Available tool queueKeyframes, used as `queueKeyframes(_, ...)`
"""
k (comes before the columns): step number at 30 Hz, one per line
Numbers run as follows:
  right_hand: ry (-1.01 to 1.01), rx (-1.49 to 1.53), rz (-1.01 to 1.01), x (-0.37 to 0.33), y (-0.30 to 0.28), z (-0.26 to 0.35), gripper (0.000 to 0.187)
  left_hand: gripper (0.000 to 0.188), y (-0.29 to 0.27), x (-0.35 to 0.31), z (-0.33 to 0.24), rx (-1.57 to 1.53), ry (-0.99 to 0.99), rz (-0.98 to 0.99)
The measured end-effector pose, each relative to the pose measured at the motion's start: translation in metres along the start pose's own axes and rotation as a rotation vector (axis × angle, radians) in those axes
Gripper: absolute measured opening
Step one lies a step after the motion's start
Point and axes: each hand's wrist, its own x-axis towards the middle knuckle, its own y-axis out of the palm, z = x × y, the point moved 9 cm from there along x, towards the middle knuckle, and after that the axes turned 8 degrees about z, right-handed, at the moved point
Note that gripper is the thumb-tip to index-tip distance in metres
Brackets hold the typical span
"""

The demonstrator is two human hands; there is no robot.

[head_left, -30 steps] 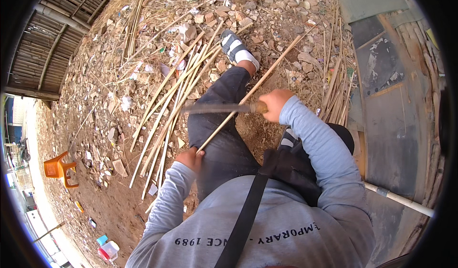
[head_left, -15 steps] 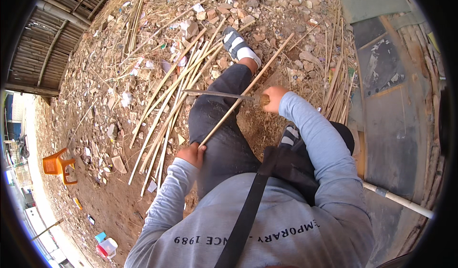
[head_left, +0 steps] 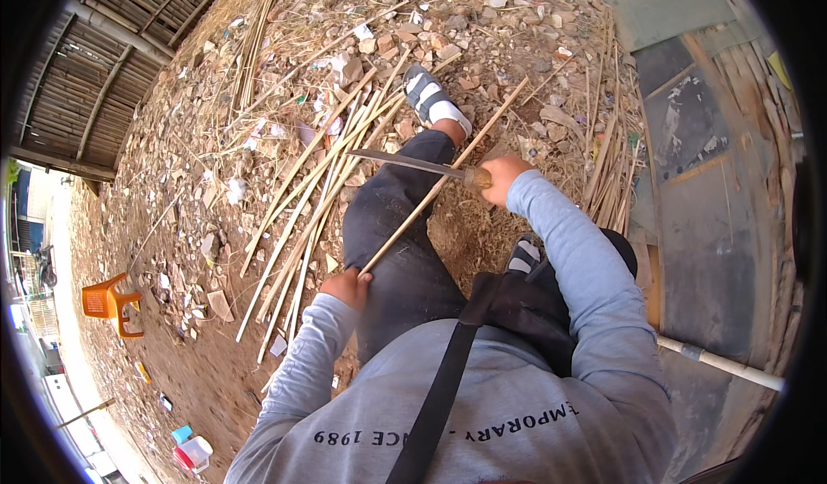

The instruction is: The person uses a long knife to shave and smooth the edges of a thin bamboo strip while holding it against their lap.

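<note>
My left hand (head_left: 345, 287) is closed around the near end of a long, pale bamboo strip (head_left: 413, 213), beside my left thigh. The strip slants up and away to the right across my dark trousers. My right hand (head_left: 504, 179) grips the wooden handle of a long-bladed knife (head_left: 405, 162). Its blade points left and crosses the strip a little beyond the strip's middle; whether the edge cuts into it I cannot tell. Shavings (head_left: 469, 230) lie on the ground between my legs.
Several loose bamboo strips (head_left: 303, 217) lie left of my left leg, with another bundle (head_left: 613, 139) at the right. Stones and litter cover the ground. An orange plastic chair (head_left: 110, 305) stands at left, a bamboo wall (head_left: 95, 71) at upper left, dark boards (head_left: 702, 226) at right.
The knife has turned slightly, showing more of its blade face, and its tip sits higher. The strip's far end has dropped a little. Both hands keep their grip.
</note>
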Motion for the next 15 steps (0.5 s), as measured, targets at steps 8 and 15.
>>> queueKeyframes(8,0.079,0.05,0.153,0.007,0.017,-0.008,0.028,0.034,0.001,-0.001,-0.006,-0.038,-0.002,0.0)
queueKeyframes(15,-0.003,-0.134,0.142,-0.01,-0.004,0.034,0.03,0.034,0.001,-0.004,0.006,0.029,0.011,-0.021)
